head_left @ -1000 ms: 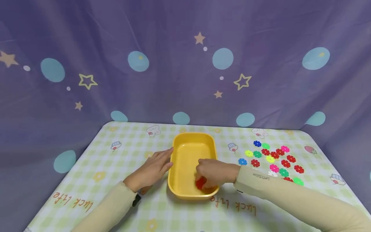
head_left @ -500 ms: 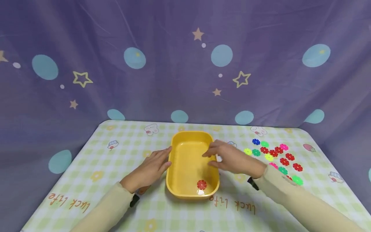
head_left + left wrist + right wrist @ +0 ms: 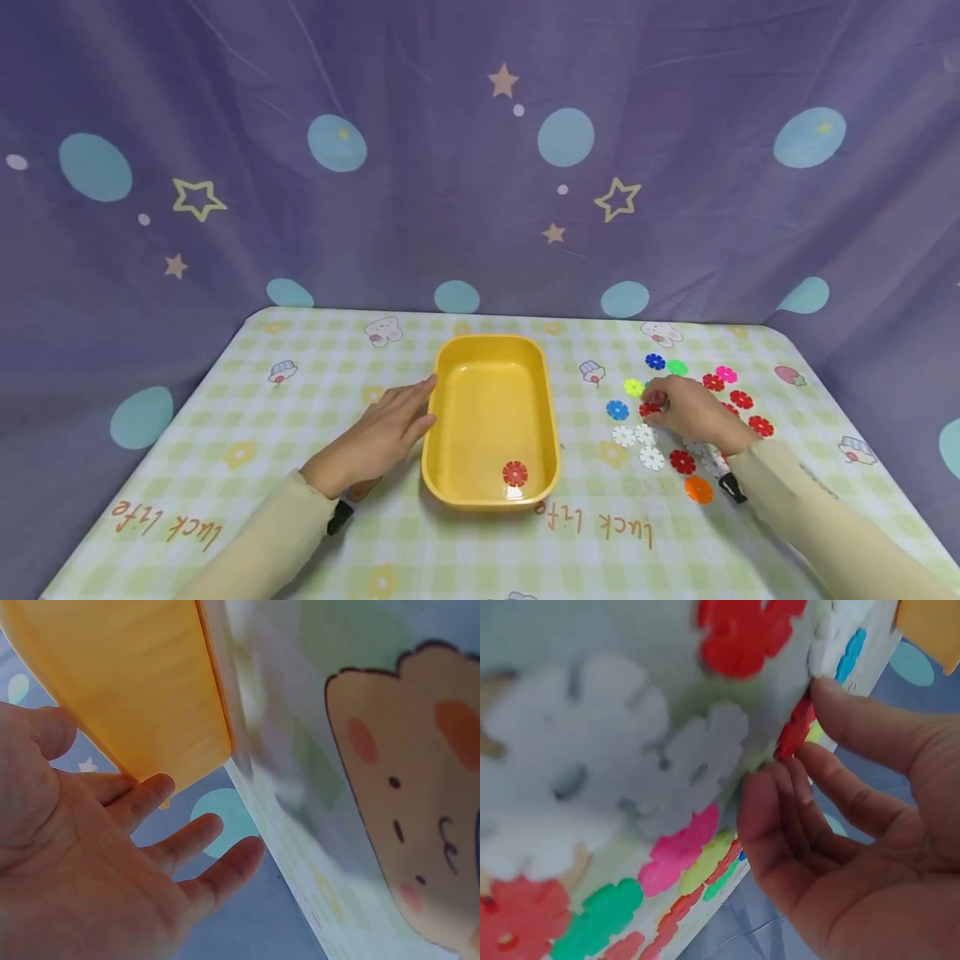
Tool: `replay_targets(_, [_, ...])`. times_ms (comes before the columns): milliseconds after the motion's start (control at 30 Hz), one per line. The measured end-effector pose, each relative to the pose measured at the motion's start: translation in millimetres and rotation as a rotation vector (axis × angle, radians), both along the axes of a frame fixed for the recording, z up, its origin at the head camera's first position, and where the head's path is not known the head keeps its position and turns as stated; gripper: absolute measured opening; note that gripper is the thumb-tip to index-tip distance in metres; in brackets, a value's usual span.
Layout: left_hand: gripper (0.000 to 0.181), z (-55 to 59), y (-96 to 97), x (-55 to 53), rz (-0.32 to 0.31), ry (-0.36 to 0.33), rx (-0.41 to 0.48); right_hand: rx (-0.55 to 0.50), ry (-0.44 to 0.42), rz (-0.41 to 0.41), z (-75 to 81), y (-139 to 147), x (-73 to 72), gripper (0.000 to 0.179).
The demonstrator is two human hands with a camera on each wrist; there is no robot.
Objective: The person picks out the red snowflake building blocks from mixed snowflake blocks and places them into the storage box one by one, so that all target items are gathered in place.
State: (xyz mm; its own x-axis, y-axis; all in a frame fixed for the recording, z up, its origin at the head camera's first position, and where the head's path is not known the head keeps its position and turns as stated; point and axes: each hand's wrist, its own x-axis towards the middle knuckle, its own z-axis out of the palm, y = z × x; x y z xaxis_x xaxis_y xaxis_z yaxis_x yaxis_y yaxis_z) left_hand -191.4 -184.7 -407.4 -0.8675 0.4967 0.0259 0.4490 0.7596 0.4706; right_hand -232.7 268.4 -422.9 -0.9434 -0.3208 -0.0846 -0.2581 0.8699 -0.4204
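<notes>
A yellow tray (image 3: 491,417) stands mid-table, with one red flower-shaped disc (image 3: 515,474) lying flat near its front end. My left hand (image 3: 375,433) rests against the tray's left side with fingers extended; the left wrist view shows the thumb and index fingertip at the yellow wall (image 3: 142,682). To the right, my right hand (image 3: 693,410) reaches down among the loose discs. Its thumb and fingers pinch the edges of a red flower-shaped disc (image 3: 796,727) on the cloth. The hand hides part of the pile in the head view.
Several flower-shaped discs lie right of the tray: white (image 3: 652,458), blue (image 3: 617,410), orange (image 3: 699,489), pink (image 3: 726,374) and more red (image 3: 761,426). A checked cloth (image 3: 337,358) covers the table; a purple curtain (image 3: 420,225) hangs behind.
My right hand let go of a red disc inside the tray, then moved right to the loose discs and took hold of another red one. The left hand stays at the tray.
</notes>
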Motion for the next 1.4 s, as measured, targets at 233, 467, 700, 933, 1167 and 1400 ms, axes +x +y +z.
replay_targets(233, [0.058,1.0,-0.1,3.6,0.002,-0.014,0.019,-0.015,-0.052,0.025,-0.8,0.5,-2.0,0.019])
replay_targets(467, [0.059,1.1,-1.4,2.5,0.000,-0.002,0.009,-0.059,0.056,0.043,-6.8,-2.8,6.6,0.019])
replay_targets(700, [0.058,0.5,-1.1,0.9,-0.004,-0.011,0.014,-0.033,0.121,0.101,-6.9,-4.8,6.0,0.033])
replay_targets(933, [0.059,1.3,-0.3,1.2,-0.012,-0.021,0.008,-0.168,0.299,0.163,17.3,-37.6,15.3,0.034])
replay_targets(1167, [0.059,4.1,-1.6,1.7,-0.004,-0.016,0.002,-0.270,0.417,0.592,43.6,-119.3,24.4,0.029])
replay_targets(1400, [0.059,3.6,-1.2,2.5,-0.005,-0.024,0.013,-0.015,0.215,0.694,29.1,-173.5,10.9,0.013])
